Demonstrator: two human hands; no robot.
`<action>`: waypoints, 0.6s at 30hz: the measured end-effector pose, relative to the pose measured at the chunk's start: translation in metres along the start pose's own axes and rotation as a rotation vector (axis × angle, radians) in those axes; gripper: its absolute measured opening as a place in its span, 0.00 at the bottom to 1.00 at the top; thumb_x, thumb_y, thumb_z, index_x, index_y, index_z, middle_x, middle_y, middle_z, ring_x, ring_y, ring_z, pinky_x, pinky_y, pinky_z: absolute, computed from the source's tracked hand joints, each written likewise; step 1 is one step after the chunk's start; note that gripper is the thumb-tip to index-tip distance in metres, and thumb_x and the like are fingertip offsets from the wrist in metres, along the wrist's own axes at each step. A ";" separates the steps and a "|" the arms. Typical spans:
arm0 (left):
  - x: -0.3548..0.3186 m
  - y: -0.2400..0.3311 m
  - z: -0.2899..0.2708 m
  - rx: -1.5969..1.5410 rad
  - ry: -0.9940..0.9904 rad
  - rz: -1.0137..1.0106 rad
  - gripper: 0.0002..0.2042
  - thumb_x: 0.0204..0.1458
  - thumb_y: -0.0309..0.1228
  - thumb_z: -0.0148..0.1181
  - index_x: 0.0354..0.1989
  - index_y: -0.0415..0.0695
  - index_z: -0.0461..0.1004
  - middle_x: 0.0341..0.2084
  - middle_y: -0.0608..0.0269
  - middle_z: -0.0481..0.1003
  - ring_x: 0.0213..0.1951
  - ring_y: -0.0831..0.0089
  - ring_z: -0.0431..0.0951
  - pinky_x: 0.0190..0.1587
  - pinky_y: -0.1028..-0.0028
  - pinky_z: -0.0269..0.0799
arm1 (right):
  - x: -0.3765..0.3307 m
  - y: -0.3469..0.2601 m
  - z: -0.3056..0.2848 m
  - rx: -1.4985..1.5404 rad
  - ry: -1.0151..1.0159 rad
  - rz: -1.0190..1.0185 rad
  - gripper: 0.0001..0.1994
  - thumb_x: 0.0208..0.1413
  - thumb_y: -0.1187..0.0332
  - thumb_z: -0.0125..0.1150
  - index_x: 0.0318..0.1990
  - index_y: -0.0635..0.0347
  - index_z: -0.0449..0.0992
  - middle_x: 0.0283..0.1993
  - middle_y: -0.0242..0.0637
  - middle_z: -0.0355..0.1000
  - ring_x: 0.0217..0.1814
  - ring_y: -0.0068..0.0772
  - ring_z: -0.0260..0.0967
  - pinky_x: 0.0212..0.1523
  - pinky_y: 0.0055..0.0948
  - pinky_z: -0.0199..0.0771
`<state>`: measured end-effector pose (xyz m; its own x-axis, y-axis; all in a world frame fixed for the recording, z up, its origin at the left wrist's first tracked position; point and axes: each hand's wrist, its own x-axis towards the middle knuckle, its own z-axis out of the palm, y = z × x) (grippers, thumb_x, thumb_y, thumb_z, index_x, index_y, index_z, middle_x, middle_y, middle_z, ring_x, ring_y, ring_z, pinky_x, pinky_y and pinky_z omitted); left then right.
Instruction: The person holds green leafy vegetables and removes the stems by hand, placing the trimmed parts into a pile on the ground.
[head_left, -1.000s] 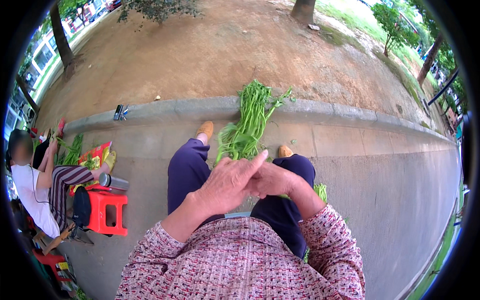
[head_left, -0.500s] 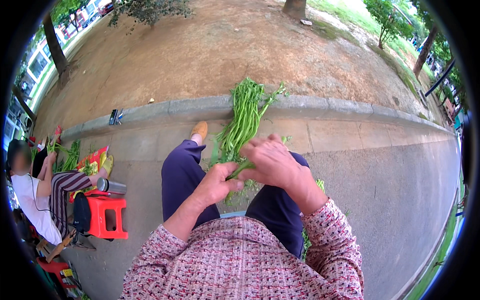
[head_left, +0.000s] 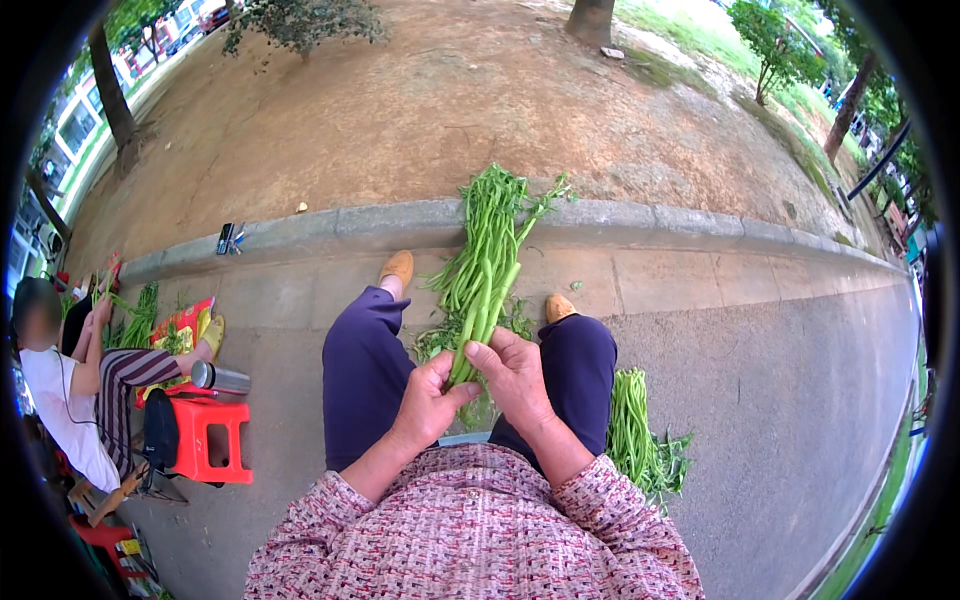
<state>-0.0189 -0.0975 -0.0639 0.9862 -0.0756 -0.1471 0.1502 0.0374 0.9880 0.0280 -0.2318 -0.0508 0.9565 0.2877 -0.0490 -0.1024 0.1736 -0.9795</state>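
A few thick green vegetable stems (head_left: pixel 490 310) are held in front of my lap, pointing away from me. My left hand (head_left: pixel 425 405) is closed round their near ends. Close beside it, my right hand (head_left: pixel 515 375) pinches the same stems with thumb and fingers. Beyond them a long heap of leafy green stalks (head_left: pixel 490 220) leans over the kerb, leaves at the far end. Another bunch of green stalks (head_left: pixel 630 420) lies on the ground by my right leg. Loose leaves (head_left: pixel 435 340) are scattered between my feet.
A grey kerb (head_left: pixel 390 222) runs across, with bare earth behind it. At left, another person (head_left: pixel 75 390) sits handling greens, near a red plastic stool (head_left: pixel 212 438) and a metal flask (head_left: pixel 220 378). Small dark and blue items (head_left: pixel 229 239) lie on the kerb.
My right hand has come down and inward, beside my left. The stems now point straight away from me and show at full length. The bunch by my right leg is uncovered.
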 end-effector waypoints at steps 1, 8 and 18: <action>-0.003 -0.001 -0.002 0.021 -0.019 -0.010 0.10 0.47 0.15 0.56 0.38 0.38 0.70 0.31 0.70 0.72 0.32 0.84 0.71 0.36 0.81 0.69 | -0.002 0.001 0.000 -0.013 -0.004 0.003 0.07 0.57 0.71 0.55 0.37 0.67 0.72 0.29 0.29 0.71 0.30 0.16 0.63 0.31 0.20 0.67; -0.013 0.011 -0.029 -0.133 -0.136 -0.114 0.21 0.58 0.37 0.50 0.55 0.35 0.63 0.40 0.65 0.70 0.41 0.80 0.71 0.45 0.77 0.67 | -0.017 0.004 0.008 -0.021 -0.099 -0.037 0.05 0.56 0.74 0.54 0.38 0.66 0.73 0.28 0.28 0.69 0.30 0.16 0.62 0.31 0.20 0.66; -0.047 0.006 -0.014 -0.495 0.116 -0.228 0.19 0.59 0.34 0.46 0.58 0.40 0.61 0.44 0.59 0.69 0.43 0.71 0.73 0.43 0.69 0.75 | -0.034 0.039 0.028 -0.137 -0.192 0.030 0.07 0.54 0.70 0.57 0.37 0.65 0.73 0.24 0.37 0.70 0.25 0.22 0.65 0.27 0.27 0.67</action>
<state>-0.0632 -0.0795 -0.0522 0.9221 -0.0272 -0.3861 0.3472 0.4992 0.7939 -0.0165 -0.2088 -0.0824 0.8828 0.4668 -0.0531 -0.0793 0.0366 -0.9962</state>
